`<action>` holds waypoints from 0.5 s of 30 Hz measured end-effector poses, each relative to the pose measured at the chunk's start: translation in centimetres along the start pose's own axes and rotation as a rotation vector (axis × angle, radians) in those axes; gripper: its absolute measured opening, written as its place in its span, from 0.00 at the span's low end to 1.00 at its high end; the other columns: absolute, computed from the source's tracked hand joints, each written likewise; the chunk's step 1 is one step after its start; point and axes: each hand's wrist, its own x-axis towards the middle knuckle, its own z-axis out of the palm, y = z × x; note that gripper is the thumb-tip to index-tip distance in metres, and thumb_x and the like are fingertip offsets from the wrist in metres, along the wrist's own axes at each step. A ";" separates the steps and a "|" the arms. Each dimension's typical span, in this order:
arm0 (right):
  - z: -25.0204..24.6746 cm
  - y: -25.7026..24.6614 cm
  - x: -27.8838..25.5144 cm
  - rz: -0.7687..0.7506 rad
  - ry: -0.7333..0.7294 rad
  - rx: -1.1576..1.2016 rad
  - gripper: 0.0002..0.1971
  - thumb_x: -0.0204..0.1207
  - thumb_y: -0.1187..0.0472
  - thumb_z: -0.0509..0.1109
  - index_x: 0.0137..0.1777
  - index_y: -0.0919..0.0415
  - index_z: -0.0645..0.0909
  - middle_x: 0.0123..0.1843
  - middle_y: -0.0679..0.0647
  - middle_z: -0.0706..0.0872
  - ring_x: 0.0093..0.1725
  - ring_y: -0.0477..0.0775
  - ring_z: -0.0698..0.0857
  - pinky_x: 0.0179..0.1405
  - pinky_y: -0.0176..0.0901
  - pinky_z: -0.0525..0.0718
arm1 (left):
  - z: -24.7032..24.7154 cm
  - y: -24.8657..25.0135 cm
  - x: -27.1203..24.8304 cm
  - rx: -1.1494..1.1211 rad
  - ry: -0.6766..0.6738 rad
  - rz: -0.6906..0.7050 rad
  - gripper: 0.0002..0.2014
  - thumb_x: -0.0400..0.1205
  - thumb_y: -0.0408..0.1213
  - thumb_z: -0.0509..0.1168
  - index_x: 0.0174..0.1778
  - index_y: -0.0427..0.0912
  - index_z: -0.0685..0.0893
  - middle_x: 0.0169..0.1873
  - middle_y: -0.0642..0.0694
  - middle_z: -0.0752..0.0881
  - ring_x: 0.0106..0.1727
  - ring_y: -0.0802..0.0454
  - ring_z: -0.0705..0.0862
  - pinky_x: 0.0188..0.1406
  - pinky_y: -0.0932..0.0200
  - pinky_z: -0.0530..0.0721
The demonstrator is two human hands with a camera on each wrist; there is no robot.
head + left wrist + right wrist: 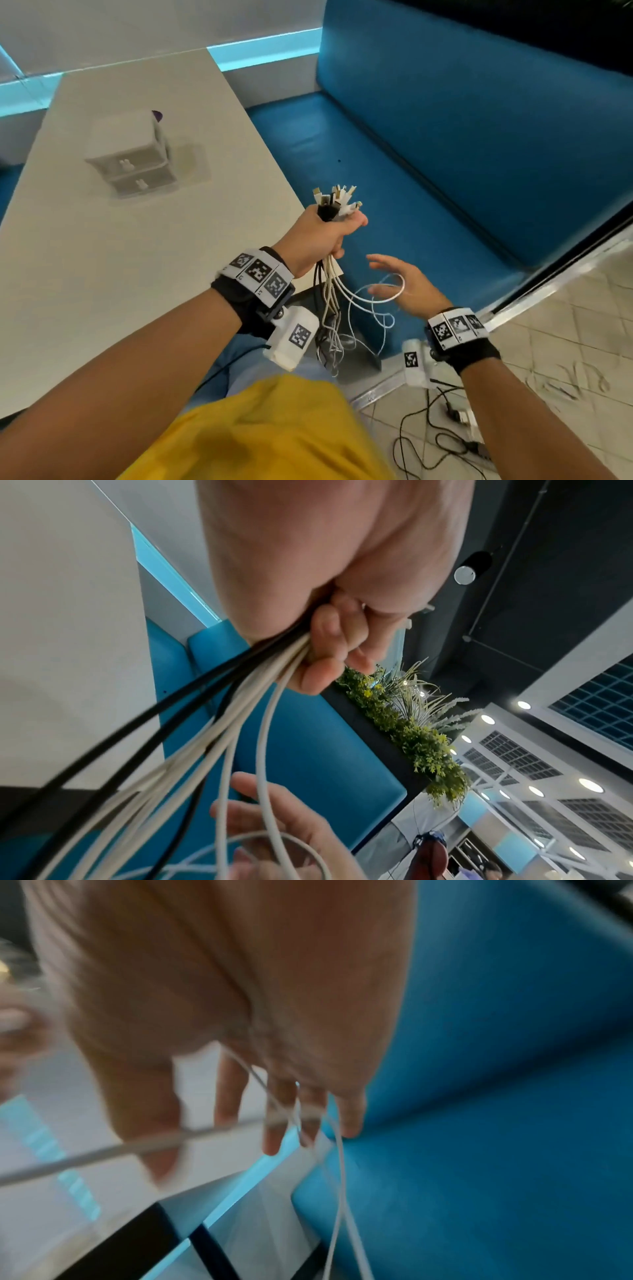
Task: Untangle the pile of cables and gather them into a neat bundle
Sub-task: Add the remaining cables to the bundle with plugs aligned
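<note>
My left hand (325, 233) grips a bundle of white and black cables (330, 294) just below their plug ends (337, 198), which stick up out of the fist. The rest hangs down in loose loops past the table corner. In the left wrist view the curled fingers (329, 653) wrap the cables (240, 710). My right hand (400, 281) is below and to the right, fingers straight and spread, with a white cable loop (383, 298) draped across them. In the blurred right wrist view, thin white strands (337, 1150) cross the straight fingers (274, 1123).
A white table (102, 257) is on the left with a small white drawer box (130, 154) on it. A blue padded bench (445, 171) fills the right. Black cables (431, 431) lie on the tiled floor at the lower right.
</note>
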 end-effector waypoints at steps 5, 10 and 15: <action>-2.8 -2.0 -0.1 0.045 -0.131 -0.381 0.51 0.69 0.70 0.75 0.82 0.34 0.51 0.79 0.46 0.62 0.68 0.51 0.76 0.58 0.35 0.77 | 0.4 0.1 1.0 0.101 0.030 -0.012 0.15 0.87 0.44 0.61 0.43 0.42 0.89 0.17 0.52 0.62 0.19 0.55 0.61 0.22 0.61 0.68; -3.1 -5.3 -1.3 -0.137 -0.227 -0.224 0.50 0.68 0.66 0.78 0.81 0.34 0.52 0.80 0.40 0.65 0.75 0.34 0.69 0.71 0.33 0.72 | 0.6 0.0 1.2 0.097 -0.031 -0.016 0.22 0.89 0.45 0.56 0.33 0.39 0.83 0.16 0.53 0.64 0.18 0.56 0.64 0.24 0.62 0.75; 1.7 -7.9 0.0 -0.105 -0.188 -0.124 0.31 0.62 0.48 0.84 0.64 0.46 0.75 0.59 0.39 0.81 0.58 0.37 0.79 0.61 0.32 0.74 | 3.0 1.1 0.9 0.030 0.015 0.004 0.23 0.89 0.44 0.55 0.26 0.41 0.72 0.21 0.47 0.67 0.19 0.54 0.65 0.29 0.58 0.75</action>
